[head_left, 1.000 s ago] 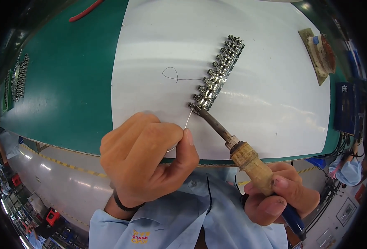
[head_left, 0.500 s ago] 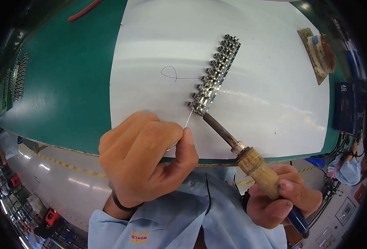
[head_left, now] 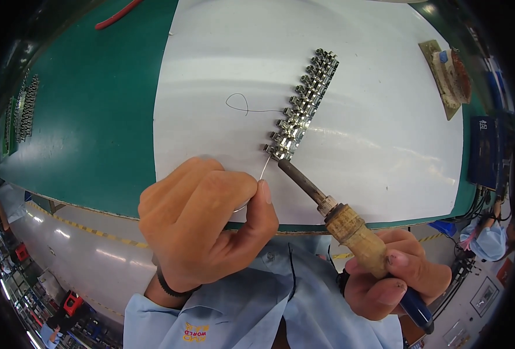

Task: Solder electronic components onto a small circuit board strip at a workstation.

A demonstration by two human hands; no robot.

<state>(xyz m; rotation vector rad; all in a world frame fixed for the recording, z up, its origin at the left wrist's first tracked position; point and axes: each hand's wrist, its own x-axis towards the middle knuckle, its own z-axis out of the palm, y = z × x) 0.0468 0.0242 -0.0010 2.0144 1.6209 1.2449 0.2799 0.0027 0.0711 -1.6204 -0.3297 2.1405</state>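
Note:
A slanting strip of small shiny metal connectors (head_left: pixel 304 102) lies on the white sheet in front of me. My left hand (head_left: pixel 211 215) pinches a thin solder wire (head_left: pixel 264 168) between thumb and forefinger, and the wire's free end reaches the strip's near end. My right hand (head_left: pixel 394 276) is closed round a soldering iron (head_left: pixel 350 227) with a worn tan collar and a dark blue handle end. The iron's dark tip meets the near end of the strip, close beside the wire; exact contact is too small to tell.
A thin looped dark thread (head_left: pixel 237 102) lies left of the strip. At the far right stands a worn sponge holder (head_left: pixel 450 78), with a dark blue box (head_left: pixel 483 151) nearer. More connector strips (head_left: pixel 26 110) lie far left on the green mat (head_left: pixel 103 99). A red handle (head_left: pixel 118 14) shows at the top.
The soldering iron has shifted slightly left, its tip sliding along the near end of the strip toward the solder wire. My left hand stays where it was.

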